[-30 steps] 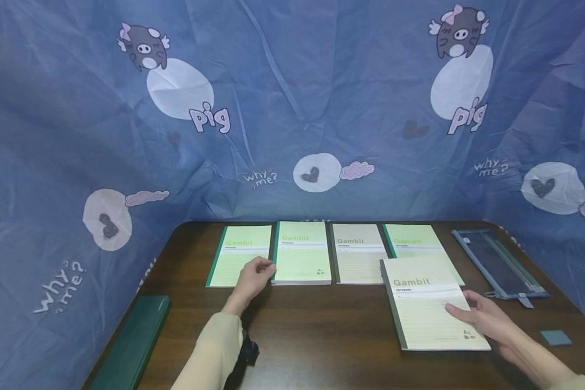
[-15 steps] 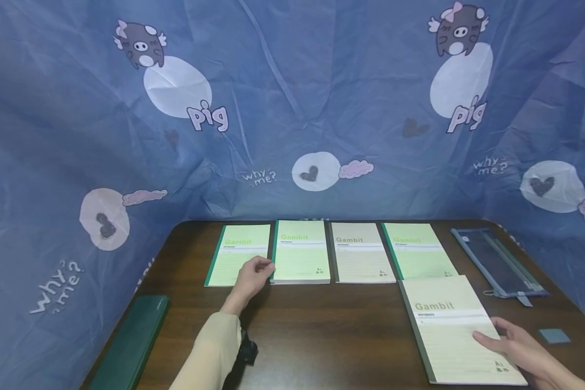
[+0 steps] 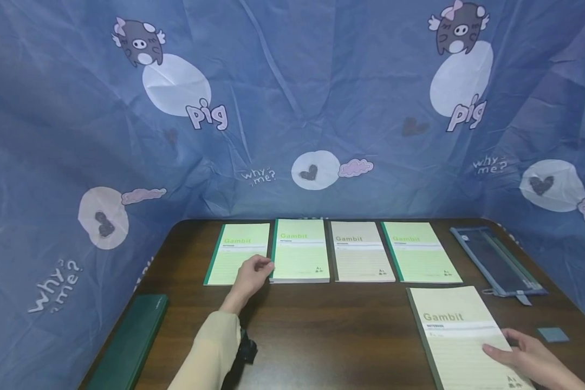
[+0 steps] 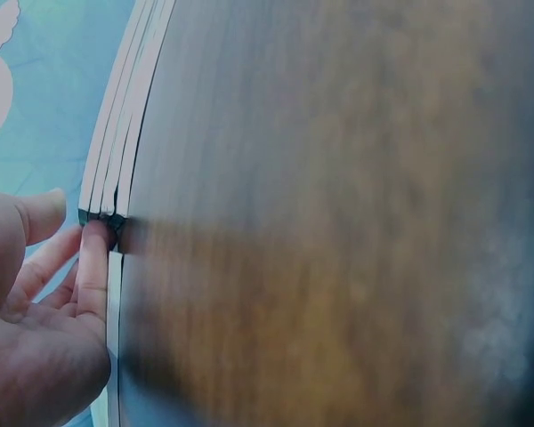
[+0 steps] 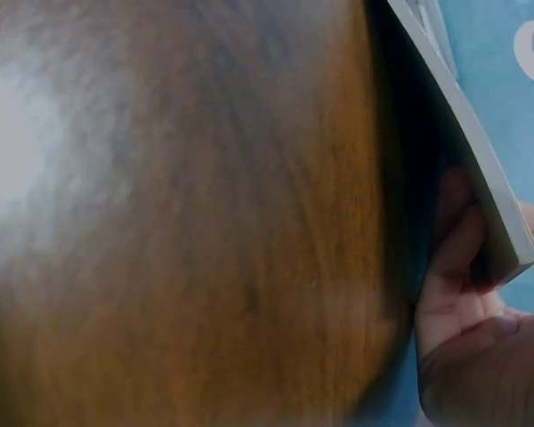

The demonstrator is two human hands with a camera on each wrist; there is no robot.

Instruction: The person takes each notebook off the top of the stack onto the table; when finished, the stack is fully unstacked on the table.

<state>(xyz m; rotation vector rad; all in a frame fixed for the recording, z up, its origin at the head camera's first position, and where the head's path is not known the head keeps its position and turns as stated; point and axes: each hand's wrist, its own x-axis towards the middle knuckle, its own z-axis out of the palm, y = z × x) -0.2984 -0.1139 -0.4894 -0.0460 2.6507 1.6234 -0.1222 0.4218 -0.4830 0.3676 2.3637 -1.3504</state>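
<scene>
Blue cartoon-pig cloth backs and flanks the dark wooden tabletop [image 3: 322,325]. Four Gambit notebooks lie in a row along the far edge, long axes running away from me. A fifth notebook [image 3: 460,336] lies apart, near right, its long axis roughly parallel to the row, spine on its left side. My right hand [image 3: 531,360] rests on its lower right corner; fingers [image 3: 499,352] lie across the cover pointing left, and the wrist view shows others tucked beneath the raised edge, so I read it as grasped by that corner. Most of the book lies left of and beyond those fingers. My left hand [image 3: 253,273] is well apart from it, at the seam between the first notebook [image 3: 236,254] and the thicker second notebook [image 3: 299,252]; a fingertip [image 4: 93,258] presses that stack's near corner, the rest relaxed, nothing held. Right hand is plainly the nearer to the loose book. Pencil case [image 3: 494,262], small blue pad [image 3: 553,334] at right; green folder [image 3: 127,344] at left.
</scene>
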